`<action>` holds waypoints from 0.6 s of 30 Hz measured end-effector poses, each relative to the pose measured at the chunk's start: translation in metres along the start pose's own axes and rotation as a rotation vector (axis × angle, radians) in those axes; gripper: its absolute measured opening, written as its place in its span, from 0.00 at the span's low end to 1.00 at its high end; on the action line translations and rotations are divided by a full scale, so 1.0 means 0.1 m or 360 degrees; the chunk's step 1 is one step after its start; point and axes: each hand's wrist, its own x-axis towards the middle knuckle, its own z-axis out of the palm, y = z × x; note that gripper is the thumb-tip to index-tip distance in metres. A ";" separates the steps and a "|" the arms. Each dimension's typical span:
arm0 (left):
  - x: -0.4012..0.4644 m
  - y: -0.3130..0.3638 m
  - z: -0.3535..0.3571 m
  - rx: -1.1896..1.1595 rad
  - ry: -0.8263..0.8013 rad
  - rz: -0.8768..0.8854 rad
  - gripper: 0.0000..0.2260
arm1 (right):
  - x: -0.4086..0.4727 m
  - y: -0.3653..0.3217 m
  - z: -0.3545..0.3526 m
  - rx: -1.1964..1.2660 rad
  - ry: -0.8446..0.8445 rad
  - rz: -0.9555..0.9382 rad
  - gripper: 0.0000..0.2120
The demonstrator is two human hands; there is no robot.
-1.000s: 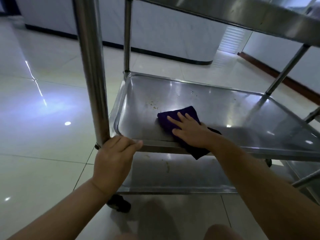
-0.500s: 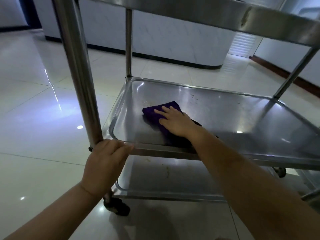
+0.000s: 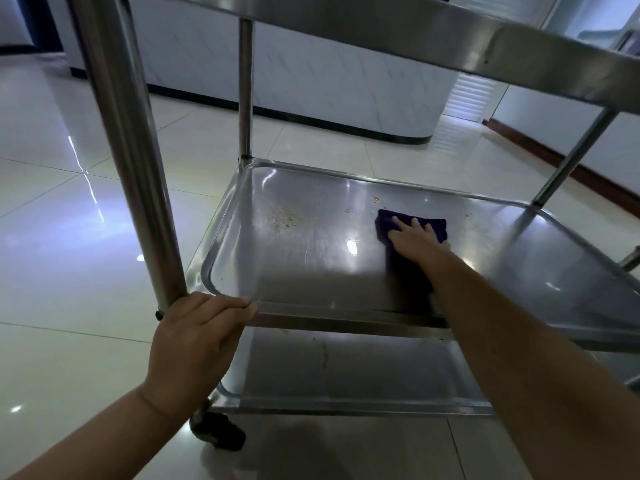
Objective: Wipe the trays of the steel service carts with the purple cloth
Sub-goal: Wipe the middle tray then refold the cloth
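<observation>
The left hand (image 3: 199, 337) gripped the middle tray (image 3: 311, 265) corner, steadying the cart, while the right hand (image 3: 414, 239), fingers flat, pressed the purple cloth (image 3: 436, 226) toward crumbs (image 3: 287, 218)

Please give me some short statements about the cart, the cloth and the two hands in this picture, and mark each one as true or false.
1. The right hand presses the folded purple cloth flat on the middle steel tray. True.
2. The left hand holds a second cloth. False: it grips the tray's near corner by the upright steel post.
3. Yellowish crumbs lie on the middle tray, left of the cloth. True.
4. The cloth lies on the lowest tray. False: it lies on the middle one.
</observation>
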 end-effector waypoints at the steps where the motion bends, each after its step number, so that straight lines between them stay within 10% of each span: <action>1: 0.00 -0.01 -0.01 0.0005 0.0004 0.0003 0.16 | 0.03 -0.14 0.03 -0.0008 -0.0013 -0.0046 0.25; 18: -0.04 -0.19 0.00 0.0023 0.0084 0.0137 0.07 | -0.35 -1.90 0.34 -0.0229 -0.0254 -0.1250 0.24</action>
